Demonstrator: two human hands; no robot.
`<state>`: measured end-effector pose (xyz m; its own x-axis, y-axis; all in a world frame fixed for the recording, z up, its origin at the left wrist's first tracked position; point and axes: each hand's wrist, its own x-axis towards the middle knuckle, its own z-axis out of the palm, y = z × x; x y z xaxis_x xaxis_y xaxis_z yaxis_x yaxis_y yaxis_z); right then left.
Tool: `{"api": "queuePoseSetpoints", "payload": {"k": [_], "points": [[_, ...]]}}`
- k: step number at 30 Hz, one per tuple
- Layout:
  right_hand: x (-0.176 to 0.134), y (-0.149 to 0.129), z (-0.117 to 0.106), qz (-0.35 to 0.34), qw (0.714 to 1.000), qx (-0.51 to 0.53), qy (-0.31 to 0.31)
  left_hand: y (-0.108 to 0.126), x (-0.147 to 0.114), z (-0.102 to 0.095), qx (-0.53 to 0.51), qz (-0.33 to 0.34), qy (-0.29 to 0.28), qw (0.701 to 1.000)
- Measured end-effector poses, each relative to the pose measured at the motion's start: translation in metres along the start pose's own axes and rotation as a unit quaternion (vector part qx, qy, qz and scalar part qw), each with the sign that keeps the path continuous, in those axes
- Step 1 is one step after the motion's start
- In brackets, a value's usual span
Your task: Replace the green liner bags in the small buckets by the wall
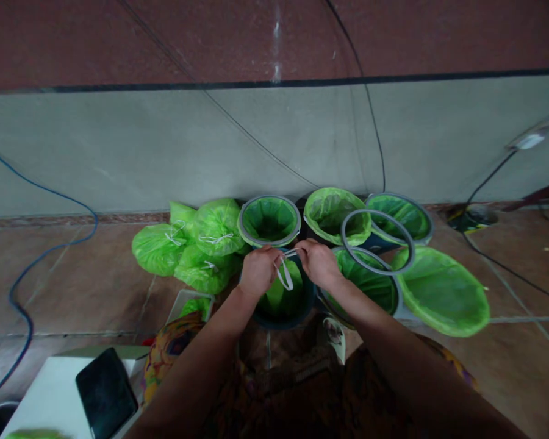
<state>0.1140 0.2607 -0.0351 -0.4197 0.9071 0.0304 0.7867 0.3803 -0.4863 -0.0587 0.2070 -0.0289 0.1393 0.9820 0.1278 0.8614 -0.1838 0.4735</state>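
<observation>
My left hand (258, 272) and my right hand (319, 263) both pinch a white drawstring (285, 278), part of which hangs down in a loop between them. Below it, a light green plastic bag (277, 302) sits inside a dark blue bin (307, 310). Just behind my hands stands a bin lined with green plastic and topped by a grey ring (242, 227). To the right of my right hand is another green-lined bin (368, 289), partly hidden by my forearm. A loose-looking grey ring (348, 241) lies across the bins there.
Several tied green bags (210, 268) are heaped at the left by the wall. More green-lined bins (443, 292) stand at the right. A phone (106, 393) lies on a white surface (46, 390). A blue cable (21, 305) and black cords (516, 271) cross the floor.
</observation>
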Motion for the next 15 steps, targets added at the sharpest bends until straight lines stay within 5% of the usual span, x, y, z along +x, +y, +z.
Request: {"api": "queuePoseSetpoints", "payload": {"k": [6, 10, 15], "points": [[0.002, 0.014, 0.0, 0.11, 0.982, -0.139, -0.063, -0.007, -0.003, -0.005, 0.038, -0.125, -0.024, 0.991], [0.005, 0.018, 0.001, 0.128, 0.984, -0.092, -0.082, -0.014, 0.003, -0.002, -0.13, -0.223, -0.03, 0.966], [0.008, 0.018, 0.001, 0.079, 0.987, 0.107, -0.084, -0.008, 0.012, 0.004, -0.485, -0.335, -0.016, 0.808]]}}
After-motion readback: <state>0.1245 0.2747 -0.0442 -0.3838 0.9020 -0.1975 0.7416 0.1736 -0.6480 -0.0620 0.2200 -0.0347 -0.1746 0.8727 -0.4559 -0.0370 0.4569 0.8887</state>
